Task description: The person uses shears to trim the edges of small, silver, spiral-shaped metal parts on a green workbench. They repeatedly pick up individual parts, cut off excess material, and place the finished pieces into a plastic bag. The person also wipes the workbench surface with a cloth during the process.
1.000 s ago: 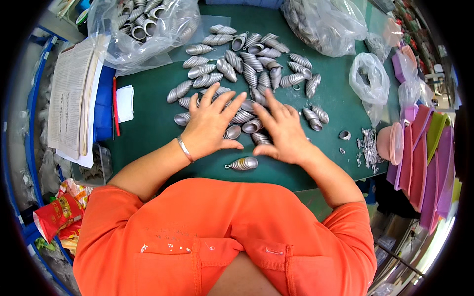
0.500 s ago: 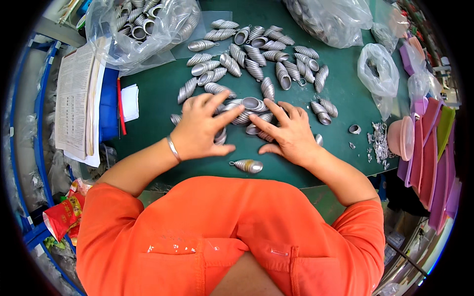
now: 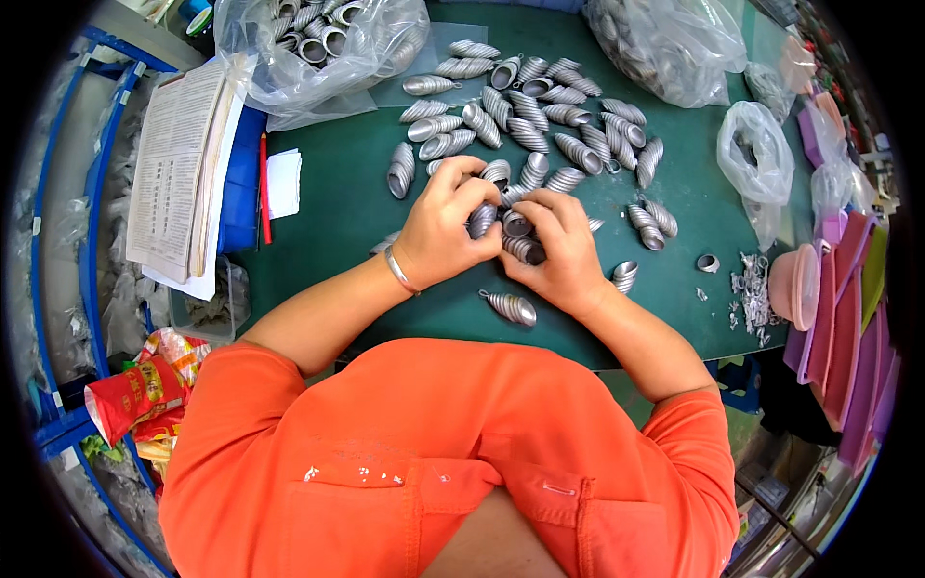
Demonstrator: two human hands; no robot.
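Observation:
Many silver metal pieces with spiral ribs and hollow ends lie spread over the green table. My left hand [image 3: 446, 223] is closed with its fingers curled round a spiral-ribbed metal piece [image 3: 481, 222]. Close beside it, my right hand [image 3: 562, 258] grips another ribbed metal piece [image 3: 525, 250], its hollow end facing me. More pieces press close about both hands, and my fingers partly hide them. Nearer to me a single ribbed piece [image 3: 511, 307] with a small wire loop lies apart. Beyond the hands is a loose group of such pieces [image 3: 528, 133].
Clear plastic bags of pieces [image 3: 385, 43] stand at the far left and far right [image 3: 665, 48]. Papers [image 3: 178, 164] and a red pen [image 3: 265, 188] lie left. At right are an opened bag [image 3: 756, 159], metal scraps [image 3: 754, 289], a pink cup [image 3: 794, 286] and coloured trays [image 3: 848, 328].
My hands were spread with fingers apart over the pieces; now both have drawn inward and closed on pieces. The whole view has shifted, so the table appears farther right.

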